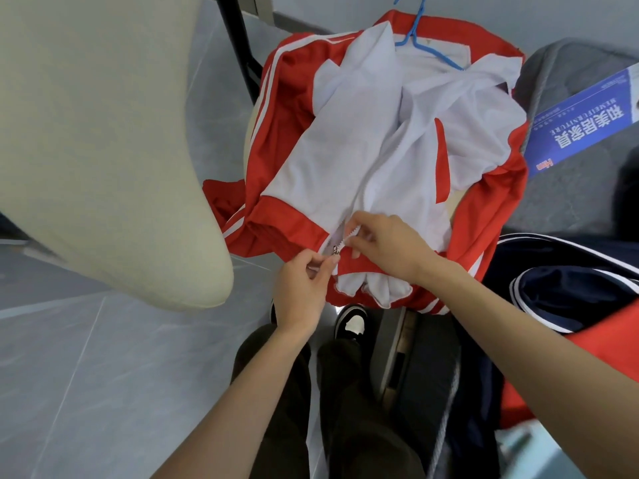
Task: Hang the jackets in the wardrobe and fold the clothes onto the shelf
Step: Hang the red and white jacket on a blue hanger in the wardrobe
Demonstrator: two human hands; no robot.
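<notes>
A red and white jacket (345, 150) with white sleeve stripes lies spread in front of me, with a blue hanger (420, 46) inside its collar at the top. At the hem, my left hand (304, 288) pinches the bottom of the left zipper edge beside the metal zipper slider (334, 250). My right hand (387, 247) pinches the white zipper tape of the other front edge just right of the slider. The zipper is undone above the hem.
A navy jacket (567, 288) with white stripes and more red cloth lie at the right on a grey mattress (570, 188) bearing a blue label (584, 122). A large cream cushioned shape (103, 150) fills the left. A black post (238, 46) rises behind. Grey tiled floor lies below.
</notes>
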